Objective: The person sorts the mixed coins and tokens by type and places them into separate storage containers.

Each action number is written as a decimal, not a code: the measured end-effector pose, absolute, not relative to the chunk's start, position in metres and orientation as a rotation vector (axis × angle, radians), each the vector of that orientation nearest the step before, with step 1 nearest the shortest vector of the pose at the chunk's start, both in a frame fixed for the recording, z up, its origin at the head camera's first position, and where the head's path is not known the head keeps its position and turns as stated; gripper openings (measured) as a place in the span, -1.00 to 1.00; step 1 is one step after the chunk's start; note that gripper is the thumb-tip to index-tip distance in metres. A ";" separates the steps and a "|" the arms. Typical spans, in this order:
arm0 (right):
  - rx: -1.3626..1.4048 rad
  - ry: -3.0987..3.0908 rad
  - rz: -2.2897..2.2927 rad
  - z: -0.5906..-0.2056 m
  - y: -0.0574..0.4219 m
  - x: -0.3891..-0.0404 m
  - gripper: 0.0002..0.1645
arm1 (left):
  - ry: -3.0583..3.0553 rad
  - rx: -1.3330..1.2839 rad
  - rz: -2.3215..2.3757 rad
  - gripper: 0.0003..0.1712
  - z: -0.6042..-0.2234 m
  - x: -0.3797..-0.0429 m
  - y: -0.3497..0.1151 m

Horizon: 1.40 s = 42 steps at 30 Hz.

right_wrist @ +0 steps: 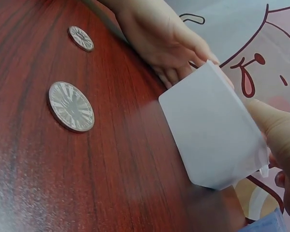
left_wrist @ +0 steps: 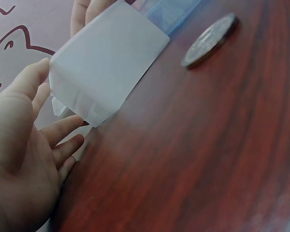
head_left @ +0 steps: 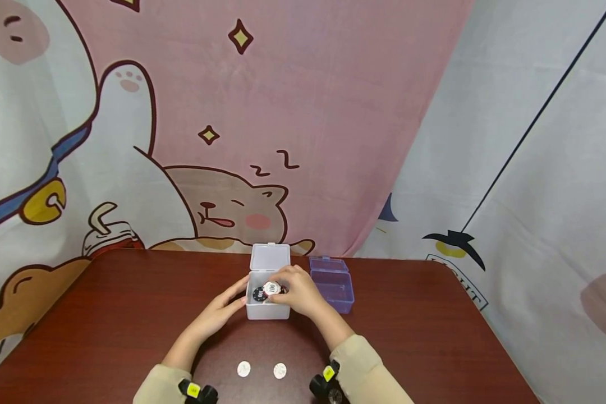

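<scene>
A white plastic box (head_left: 267, 312) with its lid (head_left: 270, 257) raised stands on the table. Inside it, a black poker chip (head_left: 258, 294) shows beside a white poker chip (head_left: 271, 288) marked 100. My right hand (head_left: 298, 289) reaches over the right side and pinches the white chip between thumb and fingers. Against the box's left wall, my left hand (head_left: 217, 314) rests with extended fingers. In the left wrist view the left thumb (left_wrist: 31, 79) touches the box corner. The box wall hides the chips in both wrist views.
A translucent purple box (head_left: 333, 289) with its lid open stands just right of the white one. Two silver coins (head_left: 244, 368) (right_wrist: 71, 106) lie flat on the brown table (head_left: 409, 336), nearer to me. A cartoon-printed cloth (head_left: 333, 112) hangs behind the table.
</scene>
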State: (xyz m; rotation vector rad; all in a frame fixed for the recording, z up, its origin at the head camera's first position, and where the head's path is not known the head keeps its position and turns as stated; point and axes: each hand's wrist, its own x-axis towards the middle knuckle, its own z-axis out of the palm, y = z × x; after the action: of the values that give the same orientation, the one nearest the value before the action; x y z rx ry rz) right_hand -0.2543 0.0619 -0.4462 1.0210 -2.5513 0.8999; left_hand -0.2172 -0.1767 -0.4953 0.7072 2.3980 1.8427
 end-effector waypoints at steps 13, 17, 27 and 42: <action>0.961 -2.622 0.817 -0.449 0.061 -0.261 -0.63 | 2.401 0.711 1.842 -0.36 -0.496 -0.218 -0.179; 0.947 -2.632 0.797 -0.448 0.062 -0.259 -0.60 | 2.405 0.745 1.836 -0.37 -0.495 -0.218 -0.178; 0.951 -2.641 0.779 -0.441 0.064 -0.253 -0.49 | 2.398 0.789 1.852 -0.38 -0.491 -0.216 -0.177; 0.957 -2.571 0.821 -0.424 0.071 -0.244 -0.54 | 2.426 0.770 1.835 -0.39 -0.493 -0.216 -0.177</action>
State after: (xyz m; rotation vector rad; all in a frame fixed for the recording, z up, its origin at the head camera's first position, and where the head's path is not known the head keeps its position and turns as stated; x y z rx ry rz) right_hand -0.2436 0.0709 -0.4236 0.9574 -2.5712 0.8211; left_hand -0.2156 -0.1768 -0.4926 0.7703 2.4263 1.8352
